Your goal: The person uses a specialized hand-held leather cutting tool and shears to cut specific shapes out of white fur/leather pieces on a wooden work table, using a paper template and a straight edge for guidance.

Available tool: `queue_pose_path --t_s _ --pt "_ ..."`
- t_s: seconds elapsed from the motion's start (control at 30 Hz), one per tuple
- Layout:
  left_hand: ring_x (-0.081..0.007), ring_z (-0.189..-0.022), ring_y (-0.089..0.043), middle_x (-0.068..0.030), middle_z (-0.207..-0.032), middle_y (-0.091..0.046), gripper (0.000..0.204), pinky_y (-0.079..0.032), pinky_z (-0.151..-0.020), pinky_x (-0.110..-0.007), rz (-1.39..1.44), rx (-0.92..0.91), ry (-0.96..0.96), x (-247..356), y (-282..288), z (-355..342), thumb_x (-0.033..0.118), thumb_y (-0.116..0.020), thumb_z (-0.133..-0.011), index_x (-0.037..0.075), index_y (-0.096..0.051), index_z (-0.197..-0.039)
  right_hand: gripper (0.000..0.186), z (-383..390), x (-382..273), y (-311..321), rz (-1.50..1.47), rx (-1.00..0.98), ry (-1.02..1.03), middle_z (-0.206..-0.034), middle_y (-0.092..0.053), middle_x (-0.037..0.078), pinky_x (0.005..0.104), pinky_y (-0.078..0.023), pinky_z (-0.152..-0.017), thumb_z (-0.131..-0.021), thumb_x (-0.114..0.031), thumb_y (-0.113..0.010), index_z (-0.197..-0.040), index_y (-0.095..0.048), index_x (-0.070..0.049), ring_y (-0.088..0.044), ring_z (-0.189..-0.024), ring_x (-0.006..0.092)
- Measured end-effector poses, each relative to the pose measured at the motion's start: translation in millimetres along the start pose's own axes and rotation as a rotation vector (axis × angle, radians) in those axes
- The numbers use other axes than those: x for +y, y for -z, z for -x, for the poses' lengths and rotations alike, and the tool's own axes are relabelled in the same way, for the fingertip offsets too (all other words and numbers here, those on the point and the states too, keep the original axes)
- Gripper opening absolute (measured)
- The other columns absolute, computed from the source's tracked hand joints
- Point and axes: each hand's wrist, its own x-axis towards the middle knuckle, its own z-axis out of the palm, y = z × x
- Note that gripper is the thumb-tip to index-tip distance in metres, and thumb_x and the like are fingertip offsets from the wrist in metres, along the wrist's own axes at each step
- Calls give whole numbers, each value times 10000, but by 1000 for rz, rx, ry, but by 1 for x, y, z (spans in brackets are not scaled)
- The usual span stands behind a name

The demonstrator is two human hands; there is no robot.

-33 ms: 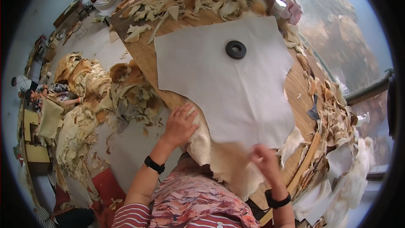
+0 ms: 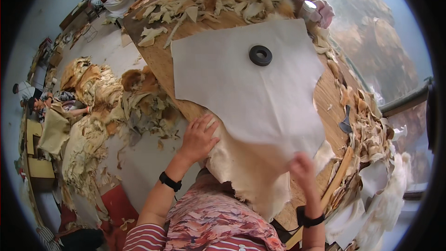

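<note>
My left hand (image 2: 200, 135) lies flat with fingers apart on the left edge of a cream, furry hide (image 2: 234, 158). Over the hide's far part spreads a large pale grey-white sheet (image 2: 218, 76), its material unclear. A thick black ring (image 2: 253, 59) rests on the sheet's upper right area. By the sheet's near right edge is my right hand (image 2: 304, 173), smeared by motion with its fingers seemingly curled. What it holds, if anything, does not show. The hide's ragged near end hangs toward my patterned apron (image 2: 227, 218).
Hide scraps (image 2: 209, 2) line the wooden table's (image 2: 155, 67) far edge, with more along the right. A lidded jar (image 2: 307, 8), a dark curved piece (image 2: 345, 120) and a wooden stick (image 2: 339, 169) lie rightward. Hides (image 2: 100, 97) heap at left, near another person (image 2: 35, 100).
My right hand has shifted a little to the right and nearer the sheet's right corner. The hide's near part shows more plainly where the hand's blur was. My left hand stays put.
</note>
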Motion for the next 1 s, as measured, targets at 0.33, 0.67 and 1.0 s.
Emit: queue_pose_path --t_s 0.33,0.67,1.0 --pt "-306 -1166 -521 -110 -1302 -542 506 -389 -987 -442 90 -11 54 -1 3 -5 299 -709 -776 80 -595 -1218 31 -32 53 113 -541 609 -308 -701 -538 -44 220 -502 -593 -882 -124 -610 -858 -608 -105 -517 -599 57" --pt "-333 -974 -603 -118 -1074 -644 228 -483 -846 -409 258 124 74 -34 12 -39 111 -662 -826 50 -658 -1046 59 -10 82 97 -351 521 -481 -651 -522 -45 196 -439 -478 -855 -111 -599 -800 -583 -99 -505 -545 60" --pt "-367 -997 -596 -190 -1097 -620 259 -502 -824 -429 74 125 146 -124 1 -126 35 -555 -848 -4 -598 -1100 286 -43 -27 63 515 468 -98 -984 -658 73 285 -527 -723 -857 -94 -665 -1115 -605 14 -658 -819 185"
